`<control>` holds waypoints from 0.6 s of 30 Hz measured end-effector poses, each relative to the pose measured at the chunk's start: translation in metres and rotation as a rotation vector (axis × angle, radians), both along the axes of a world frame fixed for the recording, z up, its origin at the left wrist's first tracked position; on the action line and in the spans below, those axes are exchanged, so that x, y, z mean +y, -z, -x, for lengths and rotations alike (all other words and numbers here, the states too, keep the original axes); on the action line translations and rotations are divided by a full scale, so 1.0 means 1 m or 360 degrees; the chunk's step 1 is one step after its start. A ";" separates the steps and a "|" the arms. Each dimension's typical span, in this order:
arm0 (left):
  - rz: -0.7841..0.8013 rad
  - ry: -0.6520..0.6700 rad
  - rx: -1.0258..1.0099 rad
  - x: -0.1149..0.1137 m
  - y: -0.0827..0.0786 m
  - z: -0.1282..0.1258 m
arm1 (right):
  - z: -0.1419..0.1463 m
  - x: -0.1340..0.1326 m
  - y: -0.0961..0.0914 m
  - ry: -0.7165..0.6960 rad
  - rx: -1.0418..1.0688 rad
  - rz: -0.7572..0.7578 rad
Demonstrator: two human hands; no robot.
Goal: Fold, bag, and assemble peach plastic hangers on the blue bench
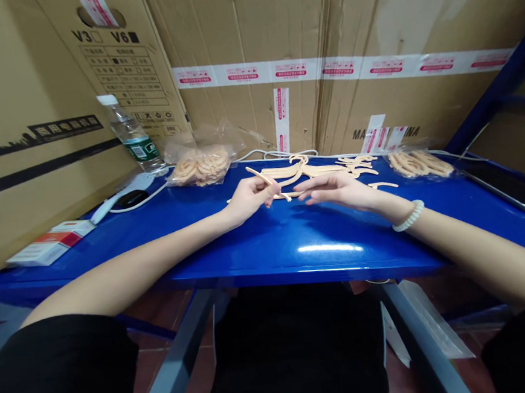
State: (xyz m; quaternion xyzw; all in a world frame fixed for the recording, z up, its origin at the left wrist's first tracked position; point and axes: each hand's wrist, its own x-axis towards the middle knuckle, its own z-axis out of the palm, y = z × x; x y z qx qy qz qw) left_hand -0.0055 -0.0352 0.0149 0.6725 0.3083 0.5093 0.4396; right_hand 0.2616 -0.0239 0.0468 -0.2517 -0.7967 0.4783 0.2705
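Note:
My left hand (254, 198) is closed, pinching a thin, slightly curved beige plastic hanger piece (258, 175) that slants down to the right. Just right of it, my right hand (335, 189) is open, fingers stretched towards the left hand. Whether its fingertips touch the thin beige bar lying behind both hands, I cannot tell. Beyond the hands lies a group of beige hangers (302, 168) with hooks at the back. Smaller loose beige hook-shaped pieces (357, 163) lie to their right, and one short piece (385, 184) rests near my right wrist.
A clear bag of beige pieces (203, 165) and a water bottle (135, 140) stand back left. A cigarette pack (51, 242) lies near the left edge of the blue table (267, 256). Another bag (420, 163) and a phone (511, 184) are right. Cardboard boxes (240, 28) wall the back.

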 end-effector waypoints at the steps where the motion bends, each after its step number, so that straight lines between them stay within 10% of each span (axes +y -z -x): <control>1: -0.0022 -0.0065 -0.0005 0.002 0.000 0.002 | -0.008 0.009 -0.002 0.0129 -0.0108 -0.0268; 6: -0.0011 -0.0250 -0.0160 0.009 -0.003 0.009 | -0.060 0.056 -0.004 0.0678 -0.0947 -0.1284; 18: 0.0556 -0.0407 -0.0341 0.024 -0.008 0.016 | -0.071 0.082 0.010 0.0834 -0.1082 -0.1321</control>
